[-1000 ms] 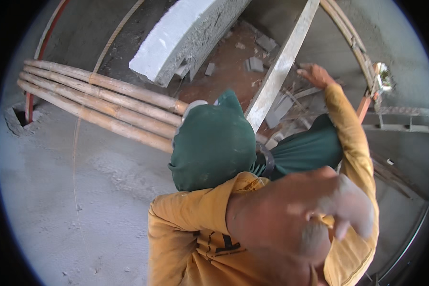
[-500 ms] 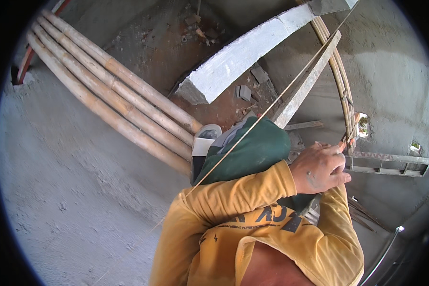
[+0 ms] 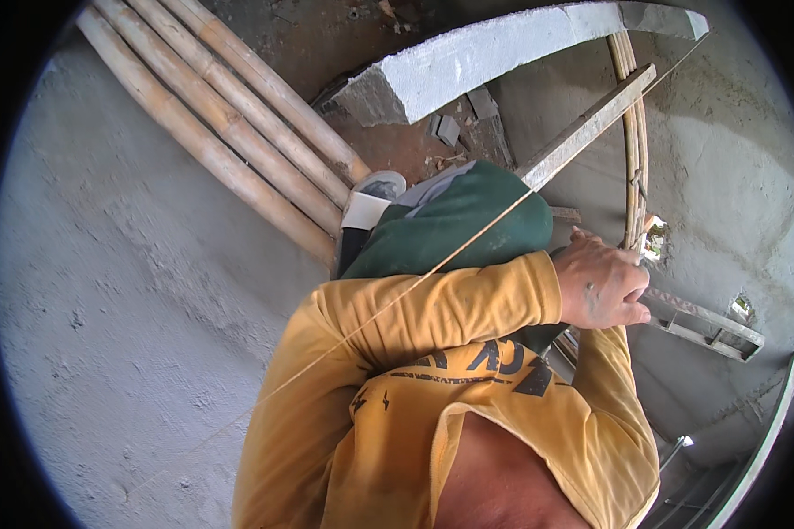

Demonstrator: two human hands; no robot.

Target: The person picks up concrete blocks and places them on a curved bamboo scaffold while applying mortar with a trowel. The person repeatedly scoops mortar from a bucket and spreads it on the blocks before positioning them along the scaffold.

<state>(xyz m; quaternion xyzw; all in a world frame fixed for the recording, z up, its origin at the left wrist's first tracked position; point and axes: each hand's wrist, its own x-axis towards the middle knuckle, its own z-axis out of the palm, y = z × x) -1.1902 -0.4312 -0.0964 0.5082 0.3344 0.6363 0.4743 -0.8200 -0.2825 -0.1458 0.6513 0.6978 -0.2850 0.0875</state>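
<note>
My left hand (image 3: 598, 280), grey smears on its back, reaches across my body to the right in a yellow sleeve (image 3: 450, 295). Its fingers are curled closed, and whatever they may hold is hidden. My right forearm (image 3: 604, 379) rises toward the same spot, but the right hand is covered by the left. Just beyond the left knuckles begins a grey metal frame with crosspieces (image 3: 710, 328); whether either hand touches it cannot be told. A thin taut string (image 3: 454, 251) runs diagonally over my left arm and green-clad leg (image 3: 476, 216).
Several bamboo poles (image 3: 225, 123) lie side by side at my shoe (image 3: 381, 187). A pale concrete beam (image 3: 468, 66) spans the far side. A wooden board (image 3: 591, 123) slants beside upright bamboo (image 3: 635, 159). The rough grey plastered wall (image 3: 123, 291) fills the left; a hole (image 3: 653, 240) pierces the right wall.
The whole view has shifted and turned a little. The left hand stays closed over the same place at the right, with the metal frame now tilting downward to the right.
</note>
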